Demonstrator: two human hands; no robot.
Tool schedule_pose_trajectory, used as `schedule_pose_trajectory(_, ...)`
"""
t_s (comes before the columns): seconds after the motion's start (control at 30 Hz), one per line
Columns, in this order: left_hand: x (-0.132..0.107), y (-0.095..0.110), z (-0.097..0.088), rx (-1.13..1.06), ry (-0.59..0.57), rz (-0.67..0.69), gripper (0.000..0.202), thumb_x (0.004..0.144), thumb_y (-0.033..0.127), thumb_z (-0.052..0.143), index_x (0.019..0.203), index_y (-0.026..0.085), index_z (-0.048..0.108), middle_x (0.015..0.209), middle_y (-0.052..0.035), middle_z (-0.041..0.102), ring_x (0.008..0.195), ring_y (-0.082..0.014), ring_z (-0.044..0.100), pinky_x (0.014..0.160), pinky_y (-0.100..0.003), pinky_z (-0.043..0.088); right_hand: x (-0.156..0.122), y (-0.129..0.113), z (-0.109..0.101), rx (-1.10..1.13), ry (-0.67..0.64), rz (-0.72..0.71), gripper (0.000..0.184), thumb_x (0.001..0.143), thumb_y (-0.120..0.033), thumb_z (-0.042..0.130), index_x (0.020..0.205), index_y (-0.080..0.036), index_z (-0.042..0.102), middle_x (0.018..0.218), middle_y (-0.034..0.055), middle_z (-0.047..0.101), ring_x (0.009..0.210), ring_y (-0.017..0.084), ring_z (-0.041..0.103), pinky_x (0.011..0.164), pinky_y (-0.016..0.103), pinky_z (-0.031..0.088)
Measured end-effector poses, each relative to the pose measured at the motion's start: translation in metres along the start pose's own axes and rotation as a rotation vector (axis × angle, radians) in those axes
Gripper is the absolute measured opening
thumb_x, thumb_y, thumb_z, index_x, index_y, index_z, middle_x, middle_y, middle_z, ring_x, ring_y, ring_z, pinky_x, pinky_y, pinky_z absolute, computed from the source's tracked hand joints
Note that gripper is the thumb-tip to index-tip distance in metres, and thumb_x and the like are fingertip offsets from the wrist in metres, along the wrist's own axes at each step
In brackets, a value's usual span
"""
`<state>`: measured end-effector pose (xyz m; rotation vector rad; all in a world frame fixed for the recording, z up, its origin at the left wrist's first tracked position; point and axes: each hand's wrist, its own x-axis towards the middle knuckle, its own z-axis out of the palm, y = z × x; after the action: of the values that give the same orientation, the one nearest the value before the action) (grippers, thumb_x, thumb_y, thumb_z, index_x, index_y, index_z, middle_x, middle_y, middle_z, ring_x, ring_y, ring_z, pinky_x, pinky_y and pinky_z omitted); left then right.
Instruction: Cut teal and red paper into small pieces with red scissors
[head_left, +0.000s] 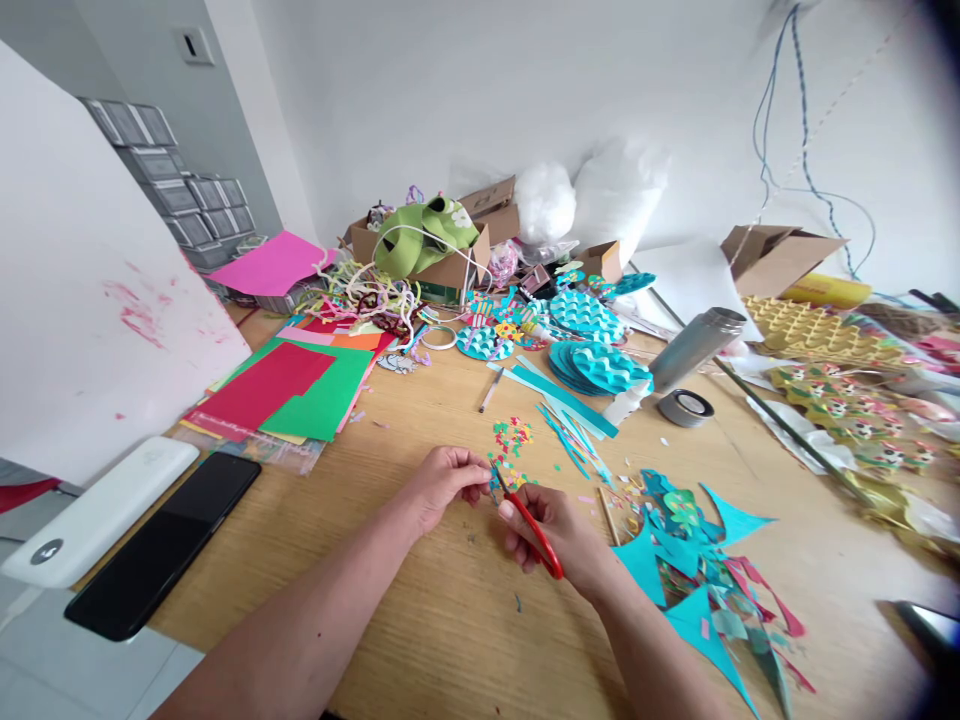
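My right hand (551, 525) grips a pair of scissors (534, 528) with red handles, the blades pointing away and to the left. Close to the blade tips, my left hand (454, 485) has its fingers pinched together; whatever is between them is too small to make out. Just beyond the scissors lies a scatter of tiny red, yellow and green paper cut-outs (513, 434). To the right of my right hand is a heap of turquoise paper scraps (641, 560) mixed with red and green offcuts. A thin wooden stick (607, 515) rests beside that heap.
Coloured sheets (262, 390) lie at left, near a black phone (165, 545) and a white device (105, 510). Beyond my hands are a pen (491, 390), turquoise strips (562, 400), turquoise discs (592, 367), a metal flask (697, 347) and its lid (685, 408). Craft-filled boxes (442, 270) stand behind.
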<state>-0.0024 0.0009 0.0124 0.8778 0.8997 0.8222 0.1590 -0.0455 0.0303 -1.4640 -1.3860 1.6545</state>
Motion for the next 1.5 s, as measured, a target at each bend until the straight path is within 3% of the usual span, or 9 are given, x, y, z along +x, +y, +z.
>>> schedule_pose_trajectory(1.5, -0.0005, 0.0004, 0.0008, -0.016, -0.007, -0.019, 0.017, 0.058, 0.024, 0.069, 0.067, 0.011, 0.061, 0.056, -0.0003, 0.060, 0.047, -0.0076, 0.049, 0.051, -0.022, 0.038, 0.0016, 0.0005, -0.0006, -0.022, 0.009, 0.033, 0.039, 0.066, -0.051, 0.065, 0.066, -0.018, 0.045, 0.047, -0.0049, 0.057, 0.036, 0.008, 0.052, 0.034, 0.017, 0.040)
